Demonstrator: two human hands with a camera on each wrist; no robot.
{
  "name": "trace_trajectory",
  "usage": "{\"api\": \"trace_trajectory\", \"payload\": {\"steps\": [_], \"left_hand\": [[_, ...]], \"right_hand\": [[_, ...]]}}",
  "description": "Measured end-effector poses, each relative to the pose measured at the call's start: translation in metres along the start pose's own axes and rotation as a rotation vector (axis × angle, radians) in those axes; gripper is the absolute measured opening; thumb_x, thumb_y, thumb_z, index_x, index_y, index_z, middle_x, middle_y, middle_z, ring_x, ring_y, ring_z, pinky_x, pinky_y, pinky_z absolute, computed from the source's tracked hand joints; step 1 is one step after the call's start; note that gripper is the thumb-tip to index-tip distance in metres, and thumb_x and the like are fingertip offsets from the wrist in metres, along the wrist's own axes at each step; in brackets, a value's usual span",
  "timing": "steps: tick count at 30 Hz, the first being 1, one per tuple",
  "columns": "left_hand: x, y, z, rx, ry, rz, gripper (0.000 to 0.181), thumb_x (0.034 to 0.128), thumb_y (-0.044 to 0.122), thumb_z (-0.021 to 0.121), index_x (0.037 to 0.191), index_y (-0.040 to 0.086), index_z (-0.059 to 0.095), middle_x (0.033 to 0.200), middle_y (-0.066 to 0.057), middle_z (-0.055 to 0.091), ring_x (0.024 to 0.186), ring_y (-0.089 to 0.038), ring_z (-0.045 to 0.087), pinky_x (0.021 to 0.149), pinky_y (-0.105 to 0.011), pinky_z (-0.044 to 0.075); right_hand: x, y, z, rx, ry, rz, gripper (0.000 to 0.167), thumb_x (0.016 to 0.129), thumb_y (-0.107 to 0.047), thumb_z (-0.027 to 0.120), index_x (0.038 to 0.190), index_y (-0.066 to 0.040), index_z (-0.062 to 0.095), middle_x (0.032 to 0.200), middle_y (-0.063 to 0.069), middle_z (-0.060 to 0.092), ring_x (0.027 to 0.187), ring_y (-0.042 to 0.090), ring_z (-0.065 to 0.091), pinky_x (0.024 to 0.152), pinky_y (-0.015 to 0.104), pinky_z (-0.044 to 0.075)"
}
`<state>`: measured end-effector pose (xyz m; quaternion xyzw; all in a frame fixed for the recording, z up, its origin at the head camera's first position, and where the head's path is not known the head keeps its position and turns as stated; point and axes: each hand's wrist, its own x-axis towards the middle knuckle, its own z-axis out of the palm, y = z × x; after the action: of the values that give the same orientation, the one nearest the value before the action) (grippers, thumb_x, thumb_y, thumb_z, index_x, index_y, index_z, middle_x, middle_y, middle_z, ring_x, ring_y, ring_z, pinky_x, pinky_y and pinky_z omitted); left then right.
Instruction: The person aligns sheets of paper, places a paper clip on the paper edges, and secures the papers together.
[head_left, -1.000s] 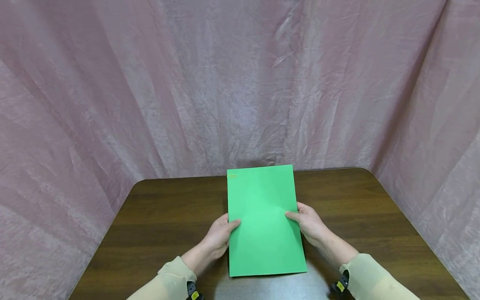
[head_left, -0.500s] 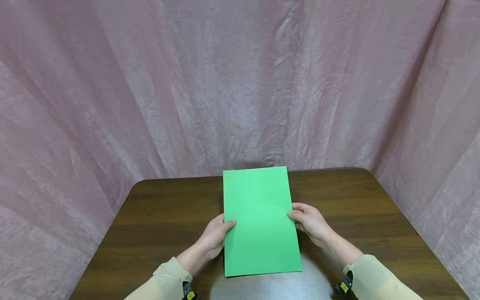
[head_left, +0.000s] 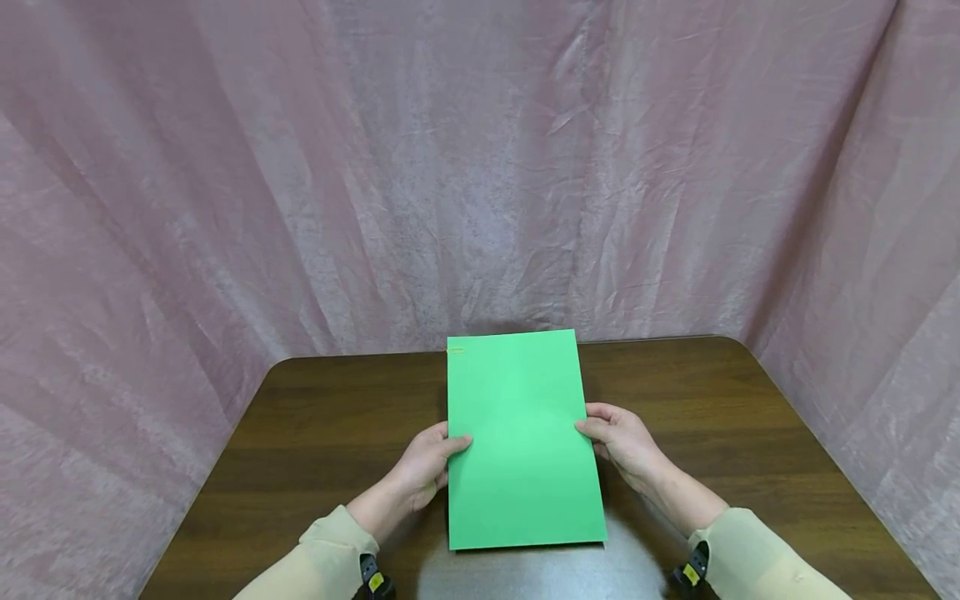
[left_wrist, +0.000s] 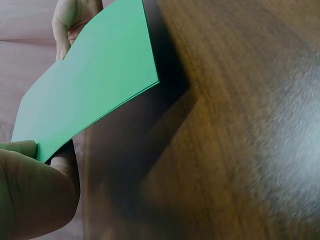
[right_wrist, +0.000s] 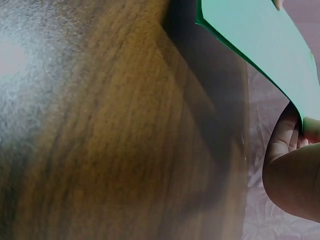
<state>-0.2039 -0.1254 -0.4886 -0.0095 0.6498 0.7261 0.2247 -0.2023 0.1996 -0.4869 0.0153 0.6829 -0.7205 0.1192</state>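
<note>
A small stack of green paper sheets [head_left: 521,467] is held up above the table, tilted, with a yellow paper clip [head_left: 456,350] at its top left corner. My left hand [head_left: 425,464] pinches the left edge, thumb on the front and fingers behind. On the opposite edge my right hand [head_left: 626,446] pinches the paper the same way. The left wrist view shows the lower edge of the green paper [left_wrist: 100,80] as more than one layer. In the right wrist view, the right hand [right_wrist: 295,170] has its fingers partly hidden behind the sheets.
The dark brown wooden table [head_left: 337,417] lies under the paper and carries its shadow. Pink velvety curtains [head_left: 480,167] hang behind the table and along both sides. A glossy light reflection [head_left: 525,575] shows near the front.
The green paper and left hand have shifted slightly left since a second ago. My right thumb has slid outward to the paper's right edge. Over the last half second little has moved.
</note>
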Motion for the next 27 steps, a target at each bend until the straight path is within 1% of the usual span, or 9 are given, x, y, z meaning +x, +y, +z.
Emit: {"api": "trace_trajectory", "payload": {"steps": [2,7,12,15,19,22,25,27], "left_hand": [[0.001,0.003,-0.001,0.012,-0.001,-0.002,0.042,0.1067,0.017,0.057,0.142,-0.005,0.05,0.11,-0.014,0.071,0.092,-0.023,0.073,0.077,-0.037,0.061],[0.002,0.01,-0.002,0.004,-0.016,-0.02,0.041,0.1073,0.015,0.054,0.143,-0.006,0.049,0.11,-0.015,0.072,0.091,-0.024,0.074,0.078,-0.039,0.062],[0.005,0.017,-0.003,0.007,-0.038,-0.034,0.041,0.1076,0.013,0.052,0.144,-0.006,0.048,0.108,-0.016,0.073,0.088,-0.023,0.075,0.077,-0.037,0.062],[0.007,0.021,-0.003,0.025,-0.045,-0.036,0.041,0.1074,0.013,0.052,0.144,-0.005,0.049,0.107,-0.016,0.073,0.086,-0.022,0.075,0.075,-0.036,0.062],[0.011,0.025,-0.004,0.059,-0.04,-0.038,0.039,0.1071,0.014,0.054,0.142,-0.004,0.052,0.103,-0.015,0.074,0.083,-0.02,0.075,0.069,-0.031,0.062],[0.015,0.027,-0.004,0.067,-0.031,-0.046,0.037,0.1062,0.014,0.056,0.139,-0.004,0.055,0.102,-0.014,0.075,0.082,-0.019,0.075,0.069,-0.03,0.061],[0.018,0.029,-0.005,0.065,-0.02,-0.052,0.036,0.1051,0.014,0.059,0.136,-0.004,0.057,0.103,-0.013,0.075,0.084,-0.018,0.075,0.071,-0.031,0.061],[0.02,0.029,-0.006,0.075,-0.008,-0.057,0.035,0.1049,0.014,0.059,0.136,-0.004,0.057,0.101,-0.012,0.075,0.083,-0.018,0.075,0.071,-0.031,0.061]], "right_hand": [[0.0,-0.002,0.0,-0.004,-0.002,0.002,0.042,0.102,-0.011,0.064,0.138,0.009,0.055,0.114,0.007,0.074,0.093,0.012,0.068,0.08,0.03,0.056],[0.002,-0.006,0.0,-0.015,0.01,0.012,0.043,0.102,-0.01,0.062,0.139,0.01,0.052,0.111,0.007,0.073,0.09,0.012,0.069,0.078,0.029,0.056],[0.003,-0.01,0.0,-0.025,0.02,0.01,0.041,0.101,-0.007,0.062,0.137,0.011,0.054,0.108,0.007,0.072,0.086,0.013,0.068,0.075,0.028,0.056],[0.004,-0.013,0.0,-0.034,0.016,0.01,0.039,0.101,-0.007,0.062,0.136,0.011,0.055,0.107,0.007,0.072,0.085,0.013,0.068,0.075,0.028,0.056],[0.006,-0.016,0.0,-0.05,0.026,0.025,0.04,0.101,-0.008,0.062,0.136,0.01,0.055,0.105,0.007,0.072,0.084,0.014,0.068,0.074,0.028,0.056],[0.007,-0.019,0.0,-0.064,0.036,0.037,0.041,0.101,-0.01,0.062,0.137,0.009,0.055,0.104,0.006,0.072,0.083,0.014,0.068,0.073,0.028,0.055],[0.009,-0.02,0.001,-0.087,0.049,0.047,0.041,0.102,-0.011,0.062,0.138,0.008,0.056,0.104,0.006,0.072,0.082,0.014,0.067,0.072,0.029,0.055],[0.011,-0.02,0.002,-0.098,0.058,0.051,0.04,0.102,-0.01,0.062,0.137,0.008,0.056,0.104,0.007,0.072,0.082,0.014,0.068,0.073,0.03,0.055]]}}
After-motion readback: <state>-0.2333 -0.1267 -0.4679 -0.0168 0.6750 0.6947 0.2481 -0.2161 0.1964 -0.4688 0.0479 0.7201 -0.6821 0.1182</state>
